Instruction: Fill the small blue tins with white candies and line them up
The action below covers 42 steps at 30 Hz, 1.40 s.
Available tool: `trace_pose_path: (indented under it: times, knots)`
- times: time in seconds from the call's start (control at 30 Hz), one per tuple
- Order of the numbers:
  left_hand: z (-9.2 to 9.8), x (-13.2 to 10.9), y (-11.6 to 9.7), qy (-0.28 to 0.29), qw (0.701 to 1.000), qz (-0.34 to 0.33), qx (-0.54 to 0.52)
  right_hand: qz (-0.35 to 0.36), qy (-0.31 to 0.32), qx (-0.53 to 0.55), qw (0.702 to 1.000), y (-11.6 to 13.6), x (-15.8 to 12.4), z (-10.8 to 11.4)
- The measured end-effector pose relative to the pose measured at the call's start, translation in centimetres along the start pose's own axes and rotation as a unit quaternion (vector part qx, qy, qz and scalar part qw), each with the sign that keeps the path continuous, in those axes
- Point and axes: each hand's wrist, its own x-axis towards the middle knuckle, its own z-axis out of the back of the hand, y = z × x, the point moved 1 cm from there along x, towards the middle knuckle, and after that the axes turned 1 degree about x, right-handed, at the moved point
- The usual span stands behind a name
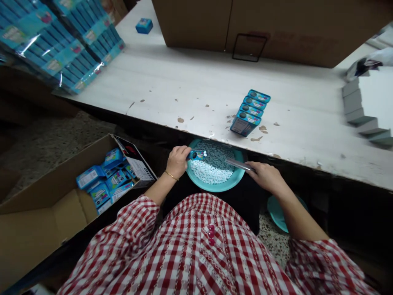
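Mid-frame, the left hand [178, 161] curls around one small blue printed box [196, 155] over a round turquoise bowl [211, 188] of smooth white pellets [208, 173]. The right hand [264, 176] grips one slim, shiny tool [238, 164]. Four glossy cartons [250, 111] line the chipped white desk [307, 119], right of centre; their lettering is too small to read.

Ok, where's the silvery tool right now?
In the head view, the silvery tool is in the right hand, its far end over the right side of the turquoise bowl of white pellets.
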Motion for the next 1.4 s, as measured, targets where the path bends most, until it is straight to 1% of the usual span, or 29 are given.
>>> trace_pose_path:
  times: [0.07,0.1,0.17,0.23,0.33,0.4,0.43,0.47,0.5,0.53,0.57,0.6,0.63,0.67,0.7,0.77,0.8,0.83,0.87,0.9,0.93,0.97,1.03,1.13,1.2,1.27,1.33,1.4]
  knots:
    - [1.0,1.3,-1.0,-0.019,0.998,-0.005,-0.057,-0.001,-0.007,0.031,0.999,-0.6,-0.2,-0.8]
    - [1.2,2.2,-1.8,-0.026,0.995,-0.003,-0.100,-0.003,-0.015,0.044,0.999,-0.8,-0.3,-1.1]
    - [0.8,4.4,-3.7,-0.027,0.982,0.002,-0.189,-0.008,-0.035,0.069,0.997,-1.2,-0.7,-1.4]
    - [-0.9,6.9,-5.9,-0.007,0.966,-0.011,-0.257,-0.010,-0.050,0.096,0.994,-1.4,-1.0,-1.5]
    - [-4.8,10.7,-8.8,0.025,0.953,-0.034,-0.299,-0.009,-0.059,0.131,0.990,-1.5,-1.6,-1.9]
    - [-7.2,12.5,-10.2,0.022,0.949,-0.035,-0.313,-0.010,-0.064,0.146,0.987,-1.6,-1.8,-2.3]
    - [-8.2,13.1,-10.7,0.017,0.947,-0.032,-0.319,-0.007,-0.066,0.152,0.986,-1.7,-1.8,-2.6]
    - [-8.8,13.4,-11.0,0.012,0.946,-0.030,-0.324,-0.002,-0.067,0.158,0.985,-1.8,-1.8,-3.0]
    - [-9.0,13.5,-11.1,0.007,0.945,-0.028,-0.326,0.004,-0.065,0.164,0.984,-1.8,-1.7,-3.4]
    - [-8.7,13.4,-10.8,-0.001,0.945,-0.027,-0.326,0.012,-0.062,0.170,0.983,-2.0,-1.5,-3.8]
    - [-8.0,13.0,-10.0,-0.015,0.947,-0.028,-0.321,0.020,-0.059,0.174,0.983,-2.1,-1.3,-4.3]
    - [-6.9,12.5,-8.8,-0.039,0.949,-0.027,-0.312,0.026,-0.054,0.175,0.983,-2.2,-1.0,-4.9]
    - [-5.3,11.9,-6.9,-0.076,0.952,-0.020,-0.296,0.030,-0.047,0.174,0.983,-2.4,-0.6,-5.5]
    - [-3.4,11.0,-4.4,-0.123,0.955,-0.003,-0.271,0.031,-0.038,0.172,0.984,-2.6,-0.1,-6.1]
    - [-1.2,9.9,-1.3,-0.177,0.955,0.027,-0.237,0.031,-0.029,0.167,0.985,-2.9,0.6,-6.8]
    - [3.6,6.6,6.1,-0.280,0.941,0.125,-0.146,0.031,-0.004,0.157,0.987,-3.2,2.4,-8.2]
    - [5.9,4.4,9.9,-0.315,0.925,0.190,-0.097,0.033,0.008,0.151,0.988,-3.3,3.3,-8.8]
    - [7.9,2.1,13.6,-0.331,0.906,0.260,-0.050,0.035,0.019,0.145,0.989,-3.3,4.2,-9.5]
    - [9.5,-0.3,17.0,-0.309,0.893,0.326,-0.008,0.038,0.029,0.138,0.989,-3.3,5.0,-10.0]
    - [10.6,-2.6,19.9,-0.253,0.887,0.385,0.030,0.037,0.037,0.131,0.990,-3.2,5.6,-10.4]
    - [11.1,-4.7,22.3,-0.171,0.881,0.438,0.058,0.035,0.044,0.123,0.991,-3.1,6.1,-10.7]
    - [11.2,-6.5,24.2,-0.093,0.873,0.473,0.071,0.030,0.049,0.115,0.992,-3.0,6.4,-10.9]
    - [10.5,-9.3,26.8,-0.003,0.858,0.508,0.070,0.019,0.057,0.105,0.993,-2.8,6.7,-11.0]
    - [8.7,-11.6,28.4,0.062,0.839,0.536,0.068,0.005,0.056,0.099,0.993,-2.6,6.3,-10.8]
    - [7.7,-12.4,28.9,0.098,0.825,0.551,0.075,-0.001,0.052,0.098,0.994,-2.5,6.0,-10.8]
    - [7.0,-12.9,29.1,0.123,0.820,0.553,0.084,-0.002,0.053,0.103,0.993,-2.4,5.7,-11.0]
    - [6.7,-13.2,29.0,0.138,0.827,0.535,0.104,0.001,0.053,0.112,0.992,-2.2,5.6,-11.2]
    - [6.8,-13.6,28.8,0.150,0.839,0.504,0.139,0.011,0.045,0.117,0.992,-1.8,5.7,-11.3]
